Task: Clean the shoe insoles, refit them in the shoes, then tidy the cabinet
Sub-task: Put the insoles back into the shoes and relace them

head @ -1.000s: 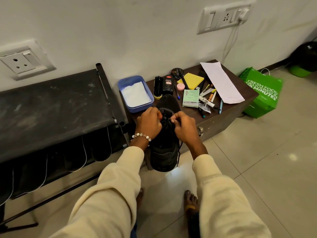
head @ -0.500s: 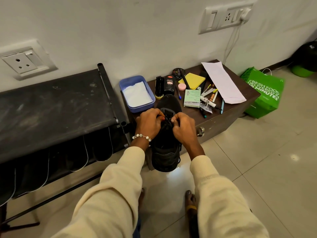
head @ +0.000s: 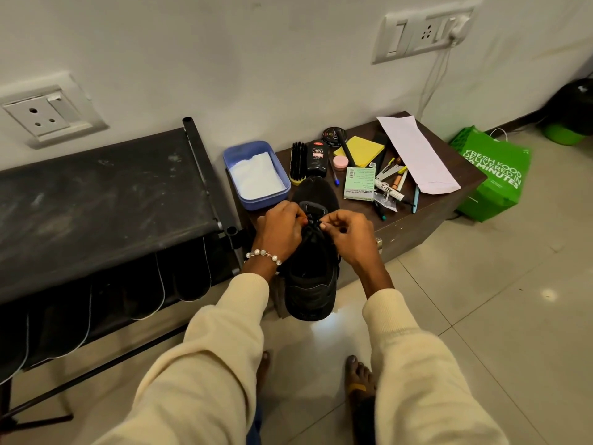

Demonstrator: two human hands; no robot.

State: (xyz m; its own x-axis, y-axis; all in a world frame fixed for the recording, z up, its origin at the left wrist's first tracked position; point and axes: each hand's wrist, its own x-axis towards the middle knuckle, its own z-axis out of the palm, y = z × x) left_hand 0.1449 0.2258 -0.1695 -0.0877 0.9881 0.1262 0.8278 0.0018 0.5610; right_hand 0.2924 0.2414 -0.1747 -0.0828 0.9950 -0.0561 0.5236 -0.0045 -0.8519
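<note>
From the head camera I see a black shoe (head: 313,268) lying at the near edge of the brown cabinet (head: 417,220), heel hanging out toward the person. My left hand (head: 282,229) and right hand (head: 349,232) sit close together over its tongue, each pinching the black laces (head: 313,224). A bead bracelet (head: 264,255) circles the left wrist. Behind the shoe I read "Cherry" on a black polish bottle (head: 317,157), beside a shoe brush (head: 298,162). A green box (head: 359,183) reads "camlin". A blue tub (head: 256,175) holds something white. The green bag (head: 494,178) on the floor says "FRESH FOOD DELIVERED IN", then "MINUTES"; the number is partly hidden.
</note>
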